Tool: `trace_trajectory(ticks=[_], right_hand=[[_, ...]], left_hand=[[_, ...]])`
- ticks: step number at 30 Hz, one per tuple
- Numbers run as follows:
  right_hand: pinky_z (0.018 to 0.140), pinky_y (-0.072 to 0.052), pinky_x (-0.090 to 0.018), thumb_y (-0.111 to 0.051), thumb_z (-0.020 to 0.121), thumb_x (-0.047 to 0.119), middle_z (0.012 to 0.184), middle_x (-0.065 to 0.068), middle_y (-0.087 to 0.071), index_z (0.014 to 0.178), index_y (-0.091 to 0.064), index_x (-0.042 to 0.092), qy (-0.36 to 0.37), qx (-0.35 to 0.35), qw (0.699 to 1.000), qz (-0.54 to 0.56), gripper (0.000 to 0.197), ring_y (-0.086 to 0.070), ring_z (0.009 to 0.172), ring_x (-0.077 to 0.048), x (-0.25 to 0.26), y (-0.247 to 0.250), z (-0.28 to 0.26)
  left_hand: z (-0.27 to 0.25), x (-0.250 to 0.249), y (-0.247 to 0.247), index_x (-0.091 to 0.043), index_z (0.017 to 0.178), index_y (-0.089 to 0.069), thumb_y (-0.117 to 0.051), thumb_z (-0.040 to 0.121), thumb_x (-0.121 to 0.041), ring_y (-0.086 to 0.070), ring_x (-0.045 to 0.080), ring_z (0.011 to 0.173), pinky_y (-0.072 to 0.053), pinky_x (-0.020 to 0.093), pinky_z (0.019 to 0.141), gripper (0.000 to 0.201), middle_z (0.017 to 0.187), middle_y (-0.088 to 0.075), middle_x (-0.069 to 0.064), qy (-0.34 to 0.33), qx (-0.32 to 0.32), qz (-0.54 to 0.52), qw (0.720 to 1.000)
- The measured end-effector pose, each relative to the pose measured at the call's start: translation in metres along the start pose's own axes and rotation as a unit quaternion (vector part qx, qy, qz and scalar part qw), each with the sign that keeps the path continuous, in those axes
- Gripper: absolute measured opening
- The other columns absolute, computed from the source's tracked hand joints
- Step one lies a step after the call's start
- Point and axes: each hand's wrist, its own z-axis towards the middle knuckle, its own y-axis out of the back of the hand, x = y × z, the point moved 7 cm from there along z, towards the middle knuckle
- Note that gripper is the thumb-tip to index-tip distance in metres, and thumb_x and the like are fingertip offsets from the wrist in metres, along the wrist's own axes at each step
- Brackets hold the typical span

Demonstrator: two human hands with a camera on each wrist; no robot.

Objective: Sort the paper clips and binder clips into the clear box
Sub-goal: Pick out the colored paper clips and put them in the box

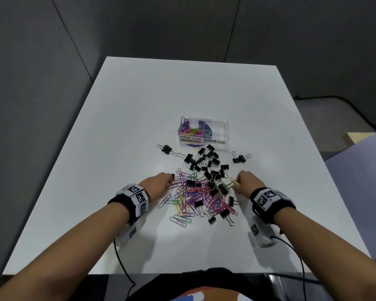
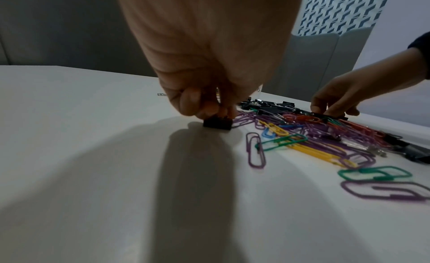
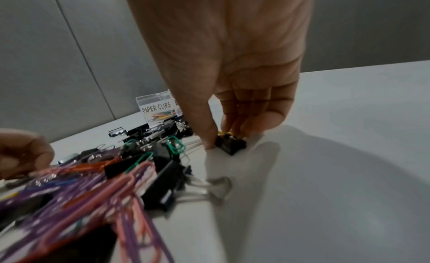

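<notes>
Looking down from the head view, the clear box (image 1: 204, 132) stands beyond the mixed pile (image 1: 201, 192), ahead of both hands; its PAPER CLIPS half holds some clips and its BINDER CLIPS half lies on the right, nearer the right hand (image 1: 246, 180). The left hand (image 1: 161, 180) works the pile's left edge. In the left wrist view, the left fingers (image 2: 193, 103) pinch a black binder clip (image 2: 217, 123) directly beneath them, its long axis flat on the table (image 2: 81, 156). In the right wrist view, thumb and fingers (image 3: 258, 123) close on another black binder clip (image 3: 230, 144) at the pile's right edge, a yellow paper clip (image 3: 224, 133) caught with it.
</notes>
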Motion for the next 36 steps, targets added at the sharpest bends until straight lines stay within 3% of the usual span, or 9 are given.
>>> trace_trajectory(ticks=[3, 6, 11, 16, 18, 21, 25, 28, 36], right_hand=[[0.048, -0.03, -0.025, -0.057, 0.086, 0.015, 0.067, -0.003, -0.043, 0.064, -0.04, 0.013, -0.008, 0.026, 1.0, 0.003, 0.028, -0.043, 0.057, -0.018, 0.004, -0.002, 0.011], [0.046, -0.03, -0.024, -0.053, 0.084, 0.009, 0.058, -0.002, -0.039, 0.055, -0.033, 0.015, -0.017, 0.029, 0.999, 0.007, 0.036, -0.04, 0.051, -0.018, 0.009, -0.001, 0.016], [0.069, -0.041, -0.032, -0.047, 0.086, 0.007, 0.083, -0.008, -0.05, 0.075, -0.048, 0.009, 0.013, 0.018, 1.0, -0.016, 0.011, -0.05, 0.078, -0.025, 0.019, 0.008, 0.015], [0.051, -0.024, -0.028, -0.046, 0.084, 0.004, 0.066, -0.004, -0.039, 0.063, -0.029, 0.016, 0.084, -0.017, 0.996, 0.041, 0.029, -0.038, 0.065, -0.021, 0.025, 0.022, 0.006], [0.051, -0.022, -0.028, -0.04, 0.086, 0.002, 0.063, -0.001, -0.036, 0.069, -0.03, 0.017, 0.095, 0.004, 0.995, 0.04, 0.025, -0.033, 0.058, -0.02, 0.022, 0.022, -0.002], [0.051, -0.023, -0.029, -0.035, 0.087, 0.002, 0.063, -0.001, -0.038, 0.089, -0.032, 0.015, 0.11, 0.052, 0.993, 0.0, 0.014, -0.031, 0.054, -0.017, 0.018, 0.012, -0.015], [0.063, -0.033, -0.029, -0.044, 0.092, 0.021, 0.081, -0.001, -0.051, 0.108, -0.044, 0.014, 0.172, 0.077, 0.98, -0.063, 0.018, -0.045, 0.072, -0.021, 0.015, 0.005, -0.038], [0.066, -0.036, -0.025, -0.047, 0.093, 0.027, 0.097, -0.001, -0.06, 0.104, -0.054, 0.013, 0.21, 0.05, 0.969, -0.121, 0.019, -0.05, 0.077, -0.017, 0.01, 0.002, -0.048], [0.063, -0.047, -0.031, -0.047, 0.092, 0.006, 0.126, -0.003, -0.051, 0.122, -0.049, 0.014, 0.238, -0.033, 0.957, -0.16, 0.032, -0.062, 0.086, -0.026, 0.024, -0.001, -0.037]], left_hand=[[0.003, -0.004, -0.002, -0.012, 0.12, -0.049, -0.049, 0.094, -0.025, -0.056, 0.027, 0.101, -0.046, 0.035, 0.086, 0.029, 0.121, -0.047, 0.01, -0.008, 0.001, -0.003, 1.0], [0.008, -0.009, -0.003, -0.011, 0.123, -0.047, -0.052, 0.093, -0.021, -0.056, 0.03, 0.105, -0.047, 0.034, 0.088, 0.032, 0.126, -0.042, 0.012, 0.002, -0.001, -0.012, 1.0], [0.011, -0.017, 0.002, -0.012, 0.126, -0.046, -0.053, 0.093, -0.016, -0.057, 0.029, 0.104, -0.049, 0.035, 0.086, 0.034, 0.128, -0.041, 0.01, -0.006, -0.023, -0.036, 0.999], [0.003, -0.007, 0.014, -0.016, 0.1, -0.048, -0.056, 0.09, -0.036, -0.05, 0.019, 0.084, -0.038, 0.028, 0.071, 0.024, 0.103, -0.049, 0.001, 0.002, -0.046, -0.015, 0.999], [0.001, 0.0, 0.009, -0.02, 0.088, -0.044, -0.058, 0.087, -0.043, -0.048, 0.016, 0.083, -0.037, 0.027, 0.07, 0.027, 0.094, -0.049, -0.001, 0.015, -0.008, 0.032, 0.999], [-0.002, 0.002, 0.001, -0.017, 0.09, -0.049, -0.062, 0.083, -0.045, -0.047, 0.017, 0.084, -0.041, 0.029, 0.074, 0.031, 0.105, -0.057, 0.003, 0.021, 0.028, 0.069, 0.997], [-0.005, -0.003, -0.002, -0.011, 0.102, -0.058, -0.061, 0.084, -0.048, -0.059, 0.023, 0.097, -0.047, 0.031, 0.081, 0.042, 0.11, -0.06, 0.004, 0.016, 0.042, 0.082, 0.996], [-0.009, -0.003, -0.003, -0.01, 0.098, -0.058, -0.061, 0.084, -0.046, -0.06, 0.026, 0.1, -0.047, 0.031, 0.079, 0.039, 0.111, -0.06, 0.006, 0.011, 0.052, 0.106, 0.993], [-0.007, 0.0, -0.005, -0.011, 0.106, -0.062, -0.054, 0.091, -0.025, -0.058, 0.024, 0.107, -0.045, 0.032, 0.087, 0.022, 0.114, -0.064, 0.007, 0.033, 0.047, 0.054, 0.997]])
